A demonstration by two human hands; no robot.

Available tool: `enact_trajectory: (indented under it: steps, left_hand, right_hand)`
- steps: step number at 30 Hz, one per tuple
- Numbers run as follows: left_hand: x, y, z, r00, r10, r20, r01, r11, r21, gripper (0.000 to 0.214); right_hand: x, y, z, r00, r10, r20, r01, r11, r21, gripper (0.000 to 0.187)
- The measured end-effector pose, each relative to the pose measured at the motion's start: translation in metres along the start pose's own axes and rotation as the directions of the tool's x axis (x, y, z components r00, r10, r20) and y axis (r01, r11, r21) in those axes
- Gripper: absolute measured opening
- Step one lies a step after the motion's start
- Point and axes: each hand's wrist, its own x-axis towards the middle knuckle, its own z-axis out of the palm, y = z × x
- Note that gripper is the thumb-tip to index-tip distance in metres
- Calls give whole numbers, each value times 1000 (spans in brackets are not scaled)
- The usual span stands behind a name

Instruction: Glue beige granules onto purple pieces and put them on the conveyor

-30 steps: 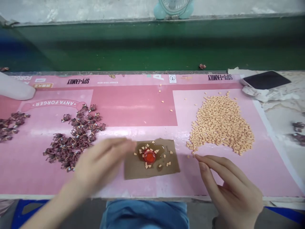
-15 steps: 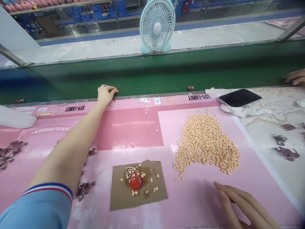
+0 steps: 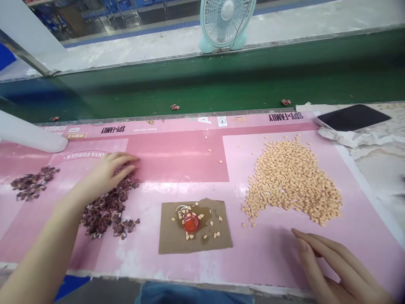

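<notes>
Pink worktop [image 3: 177, 156]: left of the cardboard square [image 3: 171, 242], left hand [image 3: 103, 177] is resting open on dark pieces [image 3: 104, 215]; rightward, right hand [image 3: 332, 266] is lying flat, empty.

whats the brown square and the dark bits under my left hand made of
Brown square: likely raw cardboard, matte, darkened by a wet-looking stain round the red cap. Dark bits: maybe moulded plastic or rubber, purple-brown; too small to tell.

Loose heap of dark maroon pieces [image 3: 109, 211]: small, crinkled, lying flat on pink mat [image 3: 177, 156], left of centre.
</notes>
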Motion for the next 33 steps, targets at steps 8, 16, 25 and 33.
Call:
enact_trajectory:
  steps: [8,16,25,33]
  left_hand:
    - [-63,11,35,972,108,-211,-91,992,88,36]
    - [-69,17,30,911,188,-367,-101,965,243,37]
    - [-143,14,24,931,9,-364,-33,998,-60,48]
    - [-166,114,30,923,12,-385,-170,909,-380,29]
  right_hand:
    - [26,-27,8,990,-143,2,143,985,-95,11]
    - [29,-33,19,972,-168,165,196,965,-172,17]
    - [37,-47,29,931,-278,238,329,921,-208,18]
    - [40,-97,30,860,-437,263,430,899,88,10]
